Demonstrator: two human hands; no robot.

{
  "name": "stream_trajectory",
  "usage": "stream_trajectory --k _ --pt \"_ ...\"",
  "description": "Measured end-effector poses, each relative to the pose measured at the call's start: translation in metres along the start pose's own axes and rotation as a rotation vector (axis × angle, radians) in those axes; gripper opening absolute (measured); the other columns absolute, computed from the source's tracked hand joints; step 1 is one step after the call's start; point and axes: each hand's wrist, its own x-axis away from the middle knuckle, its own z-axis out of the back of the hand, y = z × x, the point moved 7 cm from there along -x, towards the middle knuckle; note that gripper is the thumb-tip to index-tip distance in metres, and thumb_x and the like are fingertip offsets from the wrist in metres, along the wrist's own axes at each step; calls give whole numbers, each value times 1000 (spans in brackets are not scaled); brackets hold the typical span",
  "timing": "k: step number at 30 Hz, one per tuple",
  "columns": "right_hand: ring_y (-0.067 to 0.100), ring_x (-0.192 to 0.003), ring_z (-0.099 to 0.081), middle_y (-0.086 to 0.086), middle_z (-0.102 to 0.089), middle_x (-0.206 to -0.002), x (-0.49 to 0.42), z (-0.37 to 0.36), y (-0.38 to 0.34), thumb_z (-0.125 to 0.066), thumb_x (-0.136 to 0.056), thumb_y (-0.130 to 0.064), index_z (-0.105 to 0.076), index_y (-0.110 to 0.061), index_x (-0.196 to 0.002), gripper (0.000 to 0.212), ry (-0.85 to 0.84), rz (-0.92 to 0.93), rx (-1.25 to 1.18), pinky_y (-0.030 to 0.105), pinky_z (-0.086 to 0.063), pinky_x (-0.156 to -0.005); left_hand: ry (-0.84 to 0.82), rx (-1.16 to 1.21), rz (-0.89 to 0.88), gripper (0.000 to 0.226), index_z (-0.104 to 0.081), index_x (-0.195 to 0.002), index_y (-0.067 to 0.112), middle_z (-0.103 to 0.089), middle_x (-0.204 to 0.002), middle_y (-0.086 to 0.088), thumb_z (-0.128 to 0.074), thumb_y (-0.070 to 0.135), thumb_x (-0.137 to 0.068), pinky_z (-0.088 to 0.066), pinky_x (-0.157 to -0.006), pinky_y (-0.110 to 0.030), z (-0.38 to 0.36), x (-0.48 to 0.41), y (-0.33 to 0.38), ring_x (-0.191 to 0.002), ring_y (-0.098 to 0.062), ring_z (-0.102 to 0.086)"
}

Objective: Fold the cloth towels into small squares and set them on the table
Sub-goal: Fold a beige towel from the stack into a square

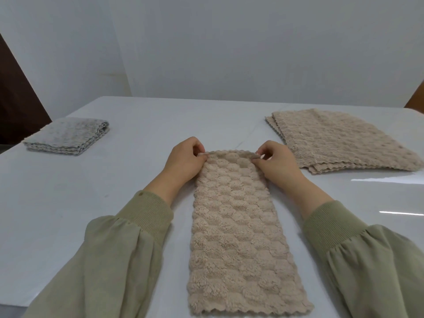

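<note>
Pinching both far corners of the long beige fleecy cloth towel (238,237) with left hand (183,164) and right hand (278,166); likely soft, light, floppy, best lifted by those corners.

Pinching the two far corners of a long beige towel (238,226) with the left grip (185,160) and right grip (278,165), flat along the white bench (68,203), between a folded grey pile (68,136) far left and a stack of beige towels (344,141) far right.
</note>
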Motion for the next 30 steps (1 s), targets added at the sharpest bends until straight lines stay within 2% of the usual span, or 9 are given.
stream_trajectory --k 4,7,12,14,16,18,21,26,30 --pt "12 -61 -52 0 -57 -70 3 4 -1 -73 -77 -1 -68 -13 -93 21 -84 -118 -181 26 -46 -63 -179 168 128 31 -58 -108 18 -65 -78 -2 -68 4 -82 -41 -51 -16 0 3 -5 -64 -11 -59" --pt "5 -53 -48 4 -62 -71 6 5 0 -74 -77 -6 -71 -9 -88 12 -178 -175 -113 16 -37 -54 -188 143 178 6 -70 -84 7 -66 -67 -4 -73 8 -79 -41 -49 -17 4 4 -7 -56 -15 -53" --pt "5 -36 -38 2 -52 -55 6 20 -4 -72 -80 -13 -70 -8 -77 6 -69 -192 -98 14 -33 -39 -25 92 117 10 -71 -73 8 -63 -55 2 -66 8 -81 -36 -45 -18 13 3 2 -37 1 -46" --pt "7 -33 -43 4 -55 -51 6 19 -10 -66 -84 -6 -67 -10 -73 12 -29 -164 -200 19 -41 -41 52 250 104 13 -69 -74 9 -65 -56 0 -62 3 -83 -45 -49 -19 14 6 8 -43 -6 -58" --pt "6 -49 -60 2 -66 -64 8 23 -21 -58 -85 3 -66 -13 -77 20 92 -61 -369 22 -53 -57 170 350 15 17 -71 -81 14 -70 -70 3 -59 2 -85 -51 -65 -19 20 9 18 -64 -8 -68" --pt "-6 -71 -61 -13 -65 -82 11 34 -37 -52 -85 7 -65 -19 -94 31 235 125 -414 15 -49 -74 244 405 -127 21 -70 -96 19 -70 -89 11 -58 4 -87 -48 -79 -12 27 14 34 -86 -1 -65" --pt "-8 -70 -50 -26 -51 -76 17 40 -50 -52 -89 -3 -60 -25 -107 30 292 270 -388 9 -39 -71 225 504 -202 22 -68 -104 21 -67 -100 14 -55 9 -91 -47 -88 -12 27 19 43 -95 5 -61" --pt "1 -66 -55 -8 -62 -70 12 20 -13 -56 -92 -20 -68 -14 -86 15 230 -3 -281 15 -40 -62 139 571 101 16 -72 -74 17 -72 -78 1 -63 19 -86 -54 -88 -42 2 11 10 -84 -20 -69" --pt "6 -64 -57 -6 -63 -66 9 18 4 -63 -86 -13 -68 -15 -80 8 246 -101 -354 11 -44 -62 93 534 146 17 -71 -68 23 -70 -73 5 -68 16 -83 -54 -87 -43 -9 7 0 -76 -15 -66"
